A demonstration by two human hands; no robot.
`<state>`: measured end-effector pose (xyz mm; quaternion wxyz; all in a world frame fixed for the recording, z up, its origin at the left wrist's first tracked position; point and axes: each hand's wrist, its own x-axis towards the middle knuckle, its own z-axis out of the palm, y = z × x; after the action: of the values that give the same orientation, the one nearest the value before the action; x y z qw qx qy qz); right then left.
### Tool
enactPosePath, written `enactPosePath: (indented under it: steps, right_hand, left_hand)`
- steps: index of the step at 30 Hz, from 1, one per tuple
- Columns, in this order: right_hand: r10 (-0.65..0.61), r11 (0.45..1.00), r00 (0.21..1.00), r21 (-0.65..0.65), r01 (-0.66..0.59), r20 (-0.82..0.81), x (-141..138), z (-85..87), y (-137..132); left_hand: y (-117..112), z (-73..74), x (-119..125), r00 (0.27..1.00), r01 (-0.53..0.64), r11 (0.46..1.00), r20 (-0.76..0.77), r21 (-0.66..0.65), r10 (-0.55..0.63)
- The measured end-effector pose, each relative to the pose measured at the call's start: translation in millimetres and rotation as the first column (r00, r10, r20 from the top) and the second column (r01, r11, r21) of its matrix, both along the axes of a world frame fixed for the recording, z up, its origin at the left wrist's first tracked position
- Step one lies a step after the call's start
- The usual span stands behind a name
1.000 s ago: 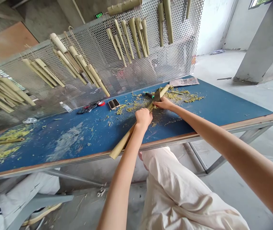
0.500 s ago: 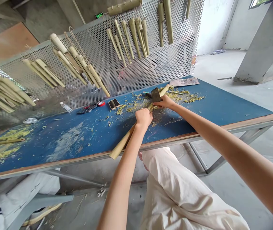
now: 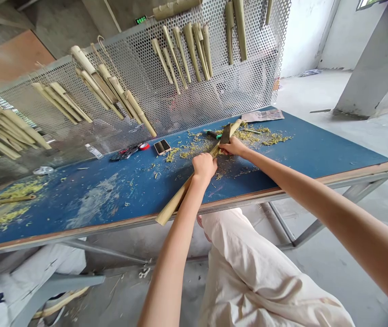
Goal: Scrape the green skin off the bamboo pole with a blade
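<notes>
A long bamboo stick (image 3: pixel 176 200) lies slantwise across the blue table (image 3: pixel 105 200), its near end over the front edge. My left hand (image 3: pixel 203 166) is closed round its middle. My right hand (image 3: pixel 234 146) is closed on the handle of a dark flat blade (image 3: pixel 226 133) that rests against the stick's far part. Green-yellow shavings (image 3: pixel 194 150) lie scattered around both hands.
A phone (image 3: pixel 161 146), a red-and-black tool (image 3: pixel 129 151) and a green-handled tool (image 3: pixel 212 134) lie behind the hands. Bamboo pieces (image 3: pixel 119 97) hang on the perforated metal screen (image 3: pixel 146 91). A paper (image 3: pixel 262 115) lies at the far right. More shavings (image 3: pixel 3 213) cover the left end.
The blade has turned from showing its flat face to edge-on along the stick, and my right hand has shifted slightly. My left hand and the stick stay in place.
</notes>
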<state>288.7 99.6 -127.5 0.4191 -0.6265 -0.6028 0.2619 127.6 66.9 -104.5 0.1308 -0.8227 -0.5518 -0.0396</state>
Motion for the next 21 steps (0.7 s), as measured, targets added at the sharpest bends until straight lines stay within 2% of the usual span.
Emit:
enactPosePath:
  steps: [4, 8, 12, 17, 21]
  right_hand:
    - [0.016, 1.000, 0.999, -0.008, -0.015, 0.029, -4.2, 1.1, -3.4]
    - [-0.131, 0.991, 0.989, -0.023, 0.133, 0.070, -9.1, 1.4, -4.7]
    - [-0.084, 0.995, 0.992, -0.035, 0.088, 0.099, -11.4, 0.8, -4.3]
    - [-0.194, 0.979, 0.974, -0.039, 0.200, 0.118, -11.0, -2.1, -2.0]
    - [-0.020, 0.999, 0.997, -0.042, 0.023, 0.080, -10.7, -9.3, 2.8]
  left_hand:
    - [-1.2, 1.2, 0.2, 1.000, -0.003, 1.000, -0.018, -0.011, 0.003]
    - [-1.3, 0.9, 0.4, 1.000, 0.008, 1.000, -0.030, -0.005, -0.008]
    - [0.8, -0.8, 0.7, 0.999, 0.004, 1.000, -0.039, -0.008, -0.005]
    - [2.7, -1.5, 0.9, 0.999, 0.006, 1.000, -0.039, -0.002, -0.006]
    - [2.3, -0.8, 1.3, 0.999, -0.009, 1.000, -0.035, -0.018, 0.008]
